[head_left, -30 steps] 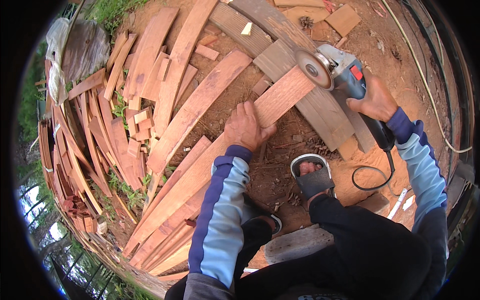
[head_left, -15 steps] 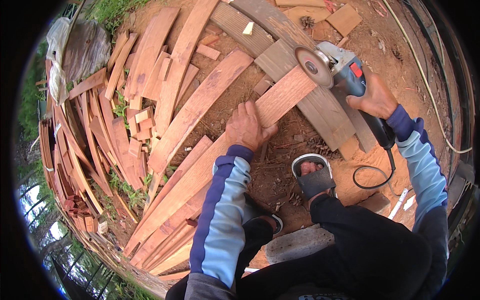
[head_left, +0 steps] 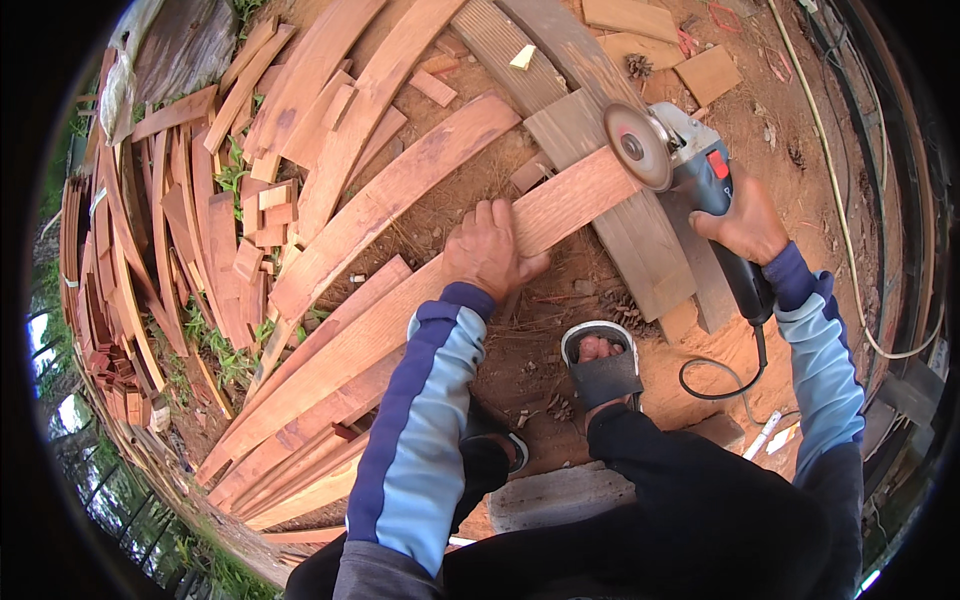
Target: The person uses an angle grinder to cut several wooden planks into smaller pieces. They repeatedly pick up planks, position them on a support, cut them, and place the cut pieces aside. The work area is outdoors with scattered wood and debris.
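My right hand (head_left: 745, 220) is wrapped round the body of an angle grinder (head_left: 708, 175), blue-black with a red switch and a round disc (head_left: 637, 147). The disc stands at the far end of a long reddish wooden plank (head_left: 575, 205); whether it touches the wood I cannot tell. My left hand (head_left: 490, 247) grips that plank partway along, fingers over its far edge and thumb along the near one. Beneath the plank's far end lie weathered grey-brown boards (head_left: 650, 260). The grinder's black cord (head_left: 722, 396) loops down beside my right forearm.
Many reddish planks (head_left: 395, 200) lie fanned out at the left, with small offcuts (head_left: 277, 212) among them. A concrete block (head_left: 560, 496) sits by my sandalled feet (head_left: 603, 365). At the right a pale hose (head_left: 840, 170) runs along the ground. Pine cones (head_left: 637, 66) lie about.
The whole view has shifted and turned slightly. Against the plank, the grinder and both hands keep nearly the same places; both grips look unchanged.
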### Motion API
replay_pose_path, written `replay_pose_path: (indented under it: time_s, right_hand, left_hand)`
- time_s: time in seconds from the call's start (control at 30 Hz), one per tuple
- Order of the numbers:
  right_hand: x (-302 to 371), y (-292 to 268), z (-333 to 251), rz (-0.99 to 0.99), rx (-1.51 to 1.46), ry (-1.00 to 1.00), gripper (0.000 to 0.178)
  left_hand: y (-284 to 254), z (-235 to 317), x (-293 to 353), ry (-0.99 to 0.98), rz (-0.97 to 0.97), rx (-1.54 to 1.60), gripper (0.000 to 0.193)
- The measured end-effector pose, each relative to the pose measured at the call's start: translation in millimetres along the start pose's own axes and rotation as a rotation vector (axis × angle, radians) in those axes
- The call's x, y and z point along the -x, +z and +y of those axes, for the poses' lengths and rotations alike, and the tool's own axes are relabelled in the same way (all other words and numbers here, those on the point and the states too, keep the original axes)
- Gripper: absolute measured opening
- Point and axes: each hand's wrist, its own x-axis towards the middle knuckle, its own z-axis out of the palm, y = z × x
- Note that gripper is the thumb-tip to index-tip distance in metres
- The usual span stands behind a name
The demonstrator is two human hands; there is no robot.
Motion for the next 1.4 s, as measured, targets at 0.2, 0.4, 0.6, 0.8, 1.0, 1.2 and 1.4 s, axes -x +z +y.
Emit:
replay_pose_path:
  time_s: [0.2,0.4,0.6,0.8,1.0,1.2,1.4]
  right_hand:
    - [-6,3,8,0.003,0.009,-0.046,0.049]
    - [-9,0,8,-0.005,0.046,-0.038,0.049]
    - [-2,-3,3,-0.016,-0.042,-0.085,0.051]
    - [14,-6,10,-0.044,0.04,-0.037,0.055]
    - [29,-4,19,-0.032,0.016,-0.023,0.052]
    - [37,-5,24,-0.022,0.054,-0.047,0.052]
    - [41,-2,34,-0.022,0.058,-0.041,0.055]
  left_hand:
    - [1,-2,0,0.034,0.048,-0.028,0.068]
    - [-1,1,1,0.016,0.04,-0.029,0.068]
    - [0,1,2,0.023,0.072,-0.037,0.068]
    - [0,-1,1,-0.003,0.022,0.035,0.062]
    - [0,-1,2,0.024,0.048,-0.006,0.069]
    - [1,-1,2,0.017,0.06,-0.009,0.068]
    - [-3,-1,0,0.027,0.025,-0.021,0.067]
